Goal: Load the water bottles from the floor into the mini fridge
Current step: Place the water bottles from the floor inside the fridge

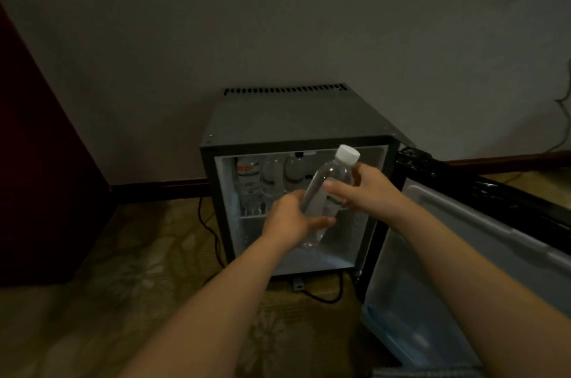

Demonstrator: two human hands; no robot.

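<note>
Bridging left hand (pixel 290 220) and right hand (pixel 369 189), bottle (pixel 332 171)

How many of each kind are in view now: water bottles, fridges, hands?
Water bottles: 4 (held bottle; on the upper shelf, labelled bottle, middle bottle, right bottle; others may be hidden)
Mini fridge: 1
Hands: 2 (left hand, right hand, both gripping the held bottle)
Total: 7
</note>
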